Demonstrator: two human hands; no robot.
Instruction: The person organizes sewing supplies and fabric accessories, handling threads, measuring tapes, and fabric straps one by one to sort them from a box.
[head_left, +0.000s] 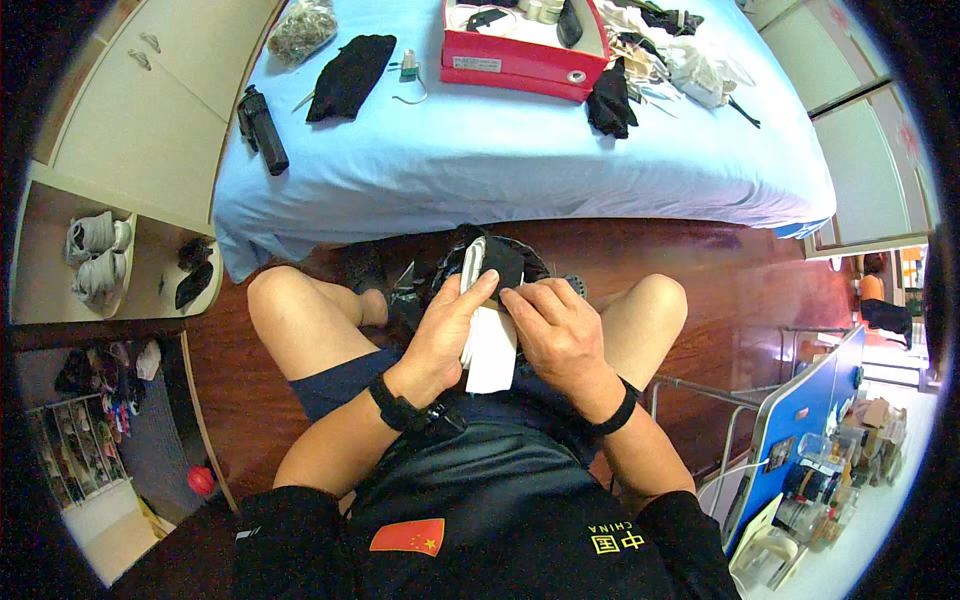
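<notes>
Above my lap I hold a folded white strip (493, 352), with a black piece (505, 259) lying over its far end. Its material, likely cloth or elastic, is hard to settle. My left hand (435, 337) grips the bundle from the left, thumb pressed on top near the black piece. From the right, the bent fingers of my right hand (562, 326) pinch the edge of the black piece, where a small brownish part shows. The right fingertips are partly hidden. Beneath the hands, between my legs, stands a dark bag or lined bin (450, 262), mostly covered.
Ahead is a bed with a blue sheet (465, 165). On it lie a red box (517, 75), black cloth (352, 79), a black handheld device (262, 135), a clear bag (302, 34) and a white plastic bag (697, 75). A blue folding table (787, 397) stands upright at right; shoe shelves (127, 262) at left.
</notes>
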